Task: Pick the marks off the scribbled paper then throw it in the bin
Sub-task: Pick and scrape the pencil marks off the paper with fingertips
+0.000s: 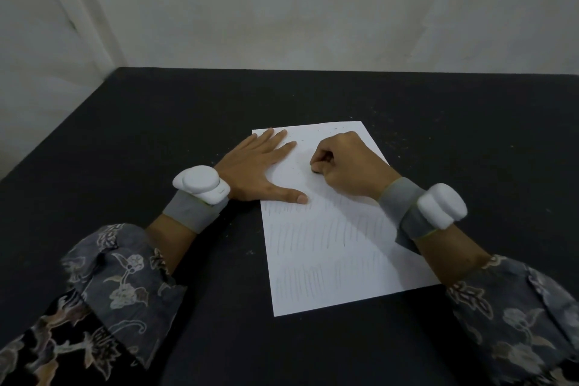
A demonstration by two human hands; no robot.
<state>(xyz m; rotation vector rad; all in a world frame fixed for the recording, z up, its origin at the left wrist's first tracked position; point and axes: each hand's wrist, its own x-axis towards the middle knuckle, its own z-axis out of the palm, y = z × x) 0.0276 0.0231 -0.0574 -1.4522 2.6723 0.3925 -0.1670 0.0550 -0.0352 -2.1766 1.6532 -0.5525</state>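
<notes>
Paper (pixel 332 260) — faint pencil strokes, illegible; left hand (pixel 253 172) flat, pressing it — right hand (pixel 347 166) curled, contents unclear.

The right hand (pixel 347 166) curls over the paper (pixel 332 247), its grip hiding whatever the fingertips hold (too small to tell). The desk (pixel 125 135) and both patterned sleeves (pixel 119 285) run past the frame's edges.

We see a white paper (pixel 329 229) with faint grey pencil strokes on a black table (pixel 156 135). At 7 and 4 o'clock, dark floral sleeves (pixel 119 279); grey wristbands (pixel 188 213) carry white devices (pixel 202 183).
</notes>
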